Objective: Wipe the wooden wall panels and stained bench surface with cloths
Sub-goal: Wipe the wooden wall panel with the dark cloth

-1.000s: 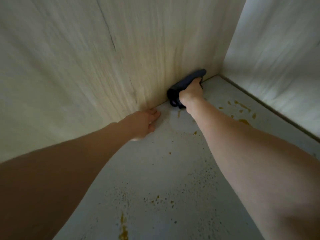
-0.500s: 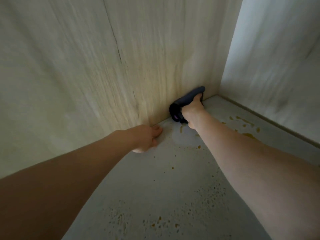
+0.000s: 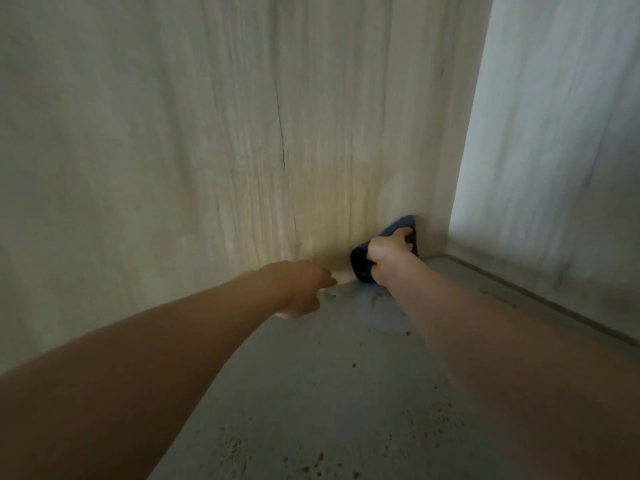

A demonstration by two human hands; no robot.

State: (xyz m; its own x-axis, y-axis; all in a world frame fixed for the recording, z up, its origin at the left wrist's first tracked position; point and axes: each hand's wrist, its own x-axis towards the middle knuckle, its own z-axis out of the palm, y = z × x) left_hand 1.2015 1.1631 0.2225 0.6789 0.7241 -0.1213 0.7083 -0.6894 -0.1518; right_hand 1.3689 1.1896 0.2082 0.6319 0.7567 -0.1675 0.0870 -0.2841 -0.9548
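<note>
Right hand (image 3: 389,252) grips a bunched dark blue cloth (image 3: 362,266), fingers curled round it, pressing it against the base of the back wall panel (image 3: 242,133) near the bench's far right corner. Left hand (image 3: 301,289) rests at the bench's back edge; finger position unclear, possibly something pale beneath it. Cloth looks soft, light, compressible: best held wadded in the palm. Bench (image 3: 329,393) carries many brown spots (image 3: 318,457). Side panel (image 3: 554,150) stands to the right.

Back panel (image 3: 207,133) behind bench (image 3: 346,393), side panel (image 3: 554,133) at right, cloth (image 3: 360,266) in the far corner under right hand (image 3: 388,252), left hand (image 3: 298,289) left of it, seemingly touching the bench
</note>
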